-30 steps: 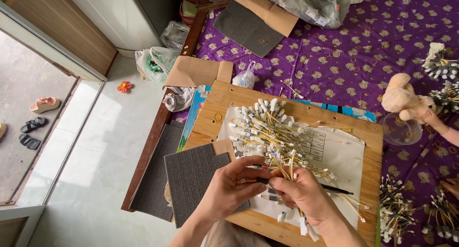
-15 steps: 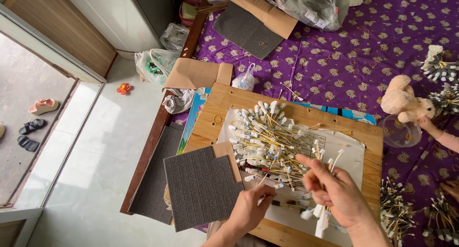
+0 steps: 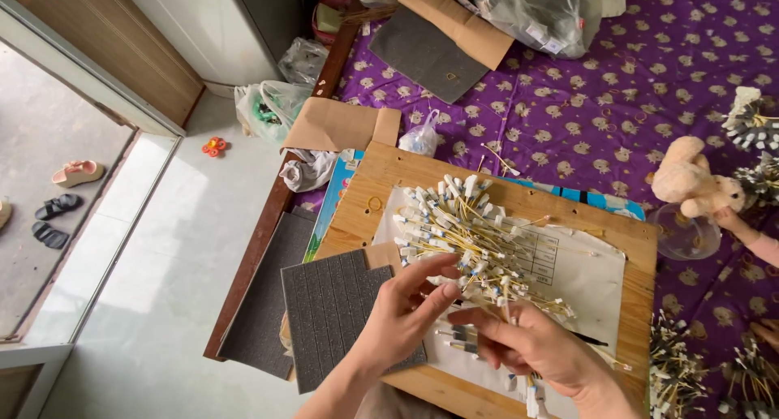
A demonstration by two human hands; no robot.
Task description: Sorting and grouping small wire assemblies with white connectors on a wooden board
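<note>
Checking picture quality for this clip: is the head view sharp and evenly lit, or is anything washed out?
Head view: hands and the wire bundle on the wooden board are sharp; daylight washes out the pale floor at left; no strong glare on the purple cloth.

Purple flowered cloth — grey foam

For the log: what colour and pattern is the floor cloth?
Purple cloth with small pale motifs scattered all over; head view.

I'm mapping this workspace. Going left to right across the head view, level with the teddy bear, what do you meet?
Pink sandal → small orange toy → crumpled white plastic bag → wooden board → pile of yellow-wired connectors → teddy bear.
</note>
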